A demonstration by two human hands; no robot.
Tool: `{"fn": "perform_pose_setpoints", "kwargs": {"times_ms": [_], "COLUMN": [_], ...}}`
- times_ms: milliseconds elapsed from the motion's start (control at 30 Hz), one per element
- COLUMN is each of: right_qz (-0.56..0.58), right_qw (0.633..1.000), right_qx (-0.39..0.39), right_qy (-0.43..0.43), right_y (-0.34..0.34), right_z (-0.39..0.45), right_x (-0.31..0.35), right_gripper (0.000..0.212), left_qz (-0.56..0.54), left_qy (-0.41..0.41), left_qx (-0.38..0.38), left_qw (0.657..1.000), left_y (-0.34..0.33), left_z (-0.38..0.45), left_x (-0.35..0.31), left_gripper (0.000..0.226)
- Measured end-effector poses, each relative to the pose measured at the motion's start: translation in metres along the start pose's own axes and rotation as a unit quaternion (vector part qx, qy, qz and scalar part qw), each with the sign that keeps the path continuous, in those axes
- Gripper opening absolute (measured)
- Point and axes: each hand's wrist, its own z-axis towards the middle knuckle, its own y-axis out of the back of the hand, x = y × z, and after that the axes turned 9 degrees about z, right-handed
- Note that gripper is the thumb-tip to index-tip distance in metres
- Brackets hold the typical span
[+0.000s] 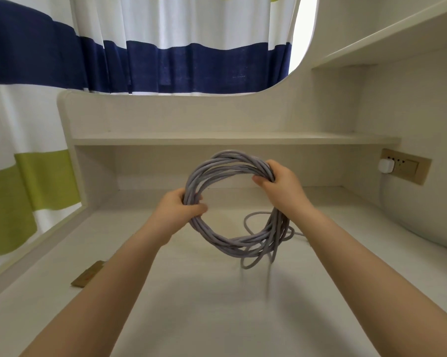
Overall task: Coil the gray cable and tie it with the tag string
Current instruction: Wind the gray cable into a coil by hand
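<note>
The gray cable (239,240) is wound into a round coil of several loops, held upright above the white desk (191,305). My left hand (181,206) grips the coil's left side. My right hand (279,180) grips its upper right part. A few loose loops and a blurred cable end hang from the coil's lower right toward the desk. A brown cardboard tag (88,274) lies flat on the desk at the left, beside my left forearm; its string cannot be made out.
A low shelf (217,139) runs along the back of the desk, with a higher shelf (387,45) at the upper right. A wall socket with a white plug (387,166) sits on the right wall. A striped curtain (165,60) hangs behind.
</note>
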Motion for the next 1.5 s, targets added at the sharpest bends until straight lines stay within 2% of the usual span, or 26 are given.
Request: {"fn": "perform_pose_setpoints", "kwargs": {"times_ms": [100, 167, 233, 333, 400, 467, 533, 567, 633, 700, 933, 1067, 1133, 1200, 1267, 1367, 1433, 1500], "right_qz": [-0.023, -0.046, -0.064, -0.108, -0.135, -0.145, -0.139, -0.139, -0.160, -0.192, -0.146, -0.022, 0.008, -0.008, -0.074, -0.177, -0.171, -0.119], "right_qw": [0.999, 0.997, 0.994, 0.983, 0.973, 0.964, 0.961, 0.960, 0.956, 0.950, 0.969, 0.987, 0.989, 0.990, 0.990, 0.975, 0.980, 0.992], "right_qx": [0.036, 0.058, 0.081, 0.130, 0.168, 0.197, 0.210, 0.213, 0.216, 0.214, 0.170, 0.159, 0.147, 0.135, 0.103, 0.038, 0.011, -0.016], "right_qy": [0.017, 0.033, 0.047, 0.068, 0.087, 0.106, 0.115, 0.117, 0.120, 0.124, 0.108, 0.027, 0.018, 0.029, 0.068, 0.131, 0.098, 0.045], "right_y": [0.005, 0.007, 0.007, 0.002, -0.003, -0.008, -0.012, -0.013, -0.012, -0.010, -0.001, 0.012, 0.013, 0.012, 0.010, 0.008, 0.005, 0.003], "right_z": [0.000, -0.001, -0.003, -0.007, -0.010, -0.015, -0.018, -0.018, -0.018, -0.017, -0.014, -0.012, -0.013, -0.013, -0.015, -0.015, -0.017, -0.020], "right_x": [0.004, 0.007, 0.012, 0.022, 0.029, 0.036, 0.044, 0.047, 0.051, 0.052, 0.046, 0.038, 0.037, 0.037, 0.038, 0.030, 0.023, 0.017], "right_gripper": [0.004, 0.008, 0.010, 0.012, 0.008, 0.009, 0.023, 0.026, 0.021, 0.013, 0.016, 0.022, 0.026, 0.028, 0.028, 0.045, 0.068, 0.087], "left_qz": [0.096, 0.126, 0.130, 0.139, 0.202, 0.286, 0.342, 0.348, 0.310, 0.278, 0.139, 0.019, -0.016, -0.044, -0.060, -0.072, -0.086, -0.104], "left_qy": [0.000, -0.011, -0.030, -0.069, -0.117, -0.161, -0.171, -0.164, -0.133, -0.109, -0.083, -0.060, -0.056, -0.052, -0.052, -0.058, -0.064, -0.070], "left_qx": [0.135, 0.179, 0.182, 0.146, 0.116, 0.106, 0.124, 0.150, 0.207, 0.207, 0.150, 0.119, 0.110, 0.111, 0.114, 0.112, 0.106, 0.096], "left_qw": [0.986, 0.976, 0.974, 0.977, 0.965, 0.939, 0.916, 0.911, 0.918, 0.932, 0.975, 0.991, 0.992, 0.991, 0.990, 0.989, 0.989, 0.987], "left_y": [0.017, 0.026, 0.032, 0.032, 0.025, 0.016, 0.008, 0.005, -0.001, -0.005, -0.004, 0.010, 0.012, 0.013, 0.014, 0.015, 0.016, 0.015], "left_z": [-0.004, -0.007, -0.006, -0.001, 0.001, 0.001, 0.001, 0.001, 0.001, 0.002, 0.004, 0.005, 0.004, 0.003, 0.002, 0.002, 0.001, 0.001], "left_x": [-0.002, -0.009, -0.020, -0.039, -0.054, -0.066, -0.073, -0.073, -0.070, -0.063, -0.049, -0.045, -0.043, -0.041, -0.040, -0.038, -0.037, -0.036], "left_gripper": [0.029, 0.038, 0.045, 0.071, 0.079, 0.085, 0.074, 0.057, 0.026, 0.010, 0.020, 0.012, 0.011, 0.013, 0.014, 0.014, 0.014, 0.015]}}
